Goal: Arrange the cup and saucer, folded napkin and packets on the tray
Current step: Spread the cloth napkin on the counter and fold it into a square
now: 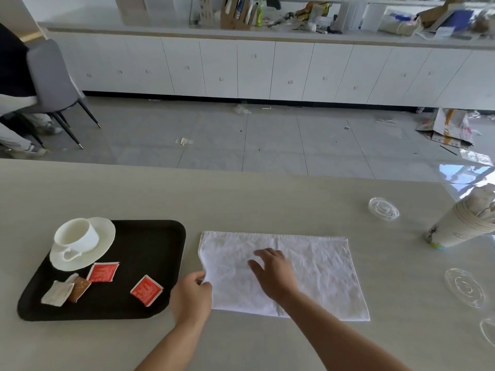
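Two hands (191, 293) (273, 274) on one napkin (321, 269), four packets (103, 272)

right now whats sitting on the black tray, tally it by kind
Cup on the tray: 1
Saucer: 1
Red packets: 2
White packet: 1
Brown packet: 1
Total: 6
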`<state>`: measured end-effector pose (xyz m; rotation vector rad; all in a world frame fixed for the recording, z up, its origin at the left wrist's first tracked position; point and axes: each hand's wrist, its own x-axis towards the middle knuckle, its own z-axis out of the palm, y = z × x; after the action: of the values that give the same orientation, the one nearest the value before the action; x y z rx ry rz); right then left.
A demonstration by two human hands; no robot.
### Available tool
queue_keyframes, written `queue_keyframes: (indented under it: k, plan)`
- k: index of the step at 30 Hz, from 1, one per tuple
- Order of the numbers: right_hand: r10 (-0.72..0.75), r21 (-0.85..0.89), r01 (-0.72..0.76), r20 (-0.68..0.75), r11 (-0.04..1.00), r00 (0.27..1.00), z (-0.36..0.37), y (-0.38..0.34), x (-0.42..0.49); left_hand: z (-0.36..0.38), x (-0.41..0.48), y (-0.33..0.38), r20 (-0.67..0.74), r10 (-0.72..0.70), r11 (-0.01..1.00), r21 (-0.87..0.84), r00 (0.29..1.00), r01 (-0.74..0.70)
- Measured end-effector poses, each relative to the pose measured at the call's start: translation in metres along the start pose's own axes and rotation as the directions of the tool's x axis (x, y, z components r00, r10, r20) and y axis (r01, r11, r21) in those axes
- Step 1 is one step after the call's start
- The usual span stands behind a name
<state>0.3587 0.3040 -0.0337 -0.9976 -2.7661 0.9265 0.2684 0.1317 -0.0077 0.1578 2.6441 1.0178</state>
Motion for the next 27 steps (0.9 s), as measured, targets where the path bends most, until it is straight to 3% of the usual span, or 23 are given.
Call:
queue_keyframes:
  k: [3,6,10,16,27]
  plan:
    - [0.105,0.194,-0.138,0.170,0.971,0.980,0.000,-0.050,0.024,0.001,-0.007,0.011,-0.022,0.143,0.988,0.055,0.989,-0.141]
    - [0.154,0.219,-0.226,0.303,0.949,0.941,-0.007,-0.081,0.042,0.001,-0.017,0.022,-0.021,0.310,0.946,0.111,0.950,-0.306]
    - [0.148,0.102,-0.172,0.205,0.980,0.968,-0.016,-0.081,0.059,0.002,-0.031,0.037,0.019,0.430,0.889,0.161,0.902,-0.428]
    - [0.224,0.387,-0.257,0.128,0.886,0.966,-0.045,-0.043,0.051,0.013,-0.052,0.063,0.087,0.524,0.842,0.096,0.847,-0.530]
    - [0.364,0.515,-0.321,0.019,0.795,0.931,-0.102,0.063,0.019,0.079,-0.101,0.115,0.257,0.657,0.740,-0.040,0.709,-0.671]
